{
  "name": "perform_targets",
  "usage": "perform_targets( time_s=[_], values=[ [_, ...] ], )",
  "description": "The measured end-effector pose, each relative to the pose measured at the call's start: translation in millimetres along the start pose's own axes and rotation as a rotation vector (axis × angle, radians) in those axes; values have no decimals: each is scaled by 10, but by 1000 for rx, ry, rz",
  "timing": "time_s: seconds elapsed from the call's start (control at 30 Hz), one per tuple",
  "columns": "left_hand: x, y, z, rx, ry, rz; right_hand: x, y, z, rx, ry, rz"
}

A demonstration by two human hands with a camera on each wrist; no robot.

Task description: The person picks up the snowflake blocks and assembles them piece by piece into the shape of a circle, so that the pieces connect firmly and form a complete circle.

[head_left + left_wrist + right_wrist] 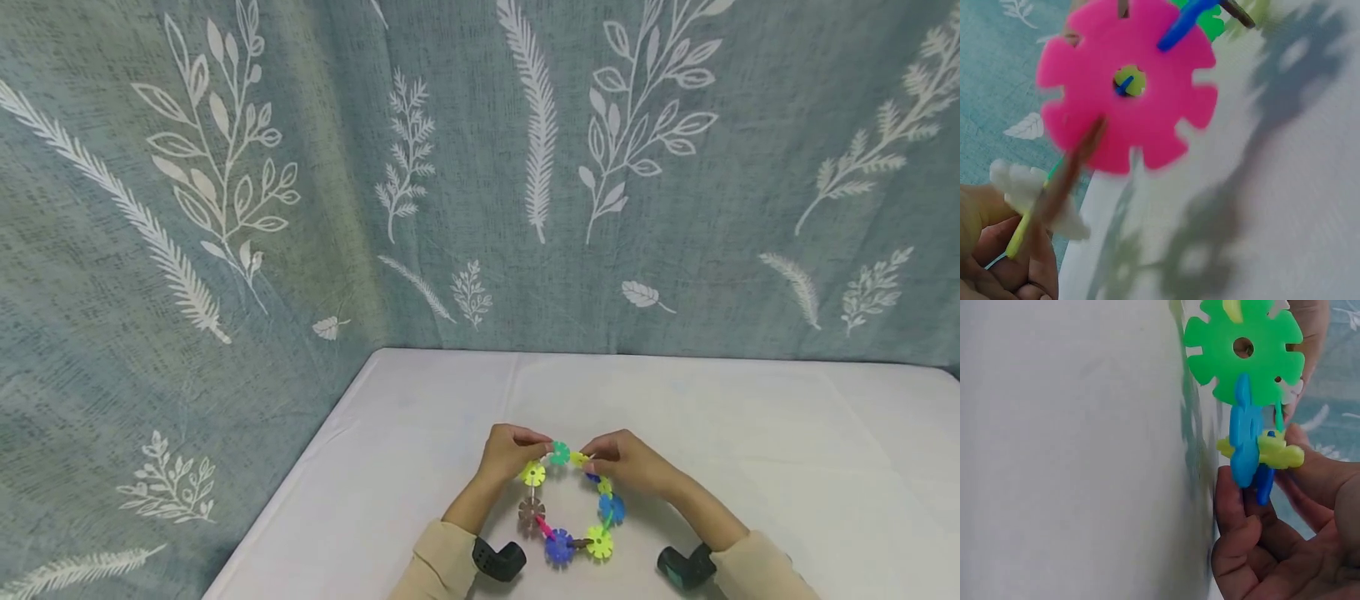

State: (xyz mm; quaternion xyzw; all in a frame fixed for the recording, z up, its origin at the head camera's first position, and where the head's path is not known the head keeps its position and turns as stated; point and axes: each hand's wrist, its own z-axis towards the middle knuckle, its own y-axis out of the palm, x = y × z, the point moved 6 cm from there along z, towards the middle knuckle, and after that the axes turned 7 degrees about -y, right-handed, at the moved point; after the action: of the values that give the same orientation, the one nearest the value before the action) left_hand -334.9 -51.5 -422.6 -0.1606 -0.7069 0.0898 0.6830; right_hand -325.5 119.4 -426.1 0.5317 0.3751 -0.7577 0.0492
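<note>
Ring of snowflake discs (567, 504) | L hand (508, 452) + R hand (627, 463) pinch top, prob. lifted

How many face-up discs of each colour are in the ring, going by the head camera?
Green discs: 1
Yellow discs: 2
Blue discs: 2
Brown discs: 1
Total: 6 face-up in the ring; the edge-on link pieces between them are too small to count.
</note>
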Motion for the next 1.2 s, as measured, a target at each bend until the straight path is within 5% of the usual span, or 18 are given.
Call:
perform_targets(
  time_s=[0.4,0.57,0.63,0.8,0.9,1.2],
  values=[
    [13,-19,-47,-23,-13,-30,25,29,3,-3,94,120],
    [24,-17,-95,-21,9,-27,4,56,18,16,111,124],
    [-35,-2,-66,-20,67,-36,-2,56,31,28,115,116],
    [-69,16,-75,2,38,-54,-7,55,81,13,97,100],
    [-18,7,-118,26,-23,34,-10,42,107,-27,111,73],
    [23,49,-122,97,54,297,-5,-99,191,-17,149,-135]
  ],
)
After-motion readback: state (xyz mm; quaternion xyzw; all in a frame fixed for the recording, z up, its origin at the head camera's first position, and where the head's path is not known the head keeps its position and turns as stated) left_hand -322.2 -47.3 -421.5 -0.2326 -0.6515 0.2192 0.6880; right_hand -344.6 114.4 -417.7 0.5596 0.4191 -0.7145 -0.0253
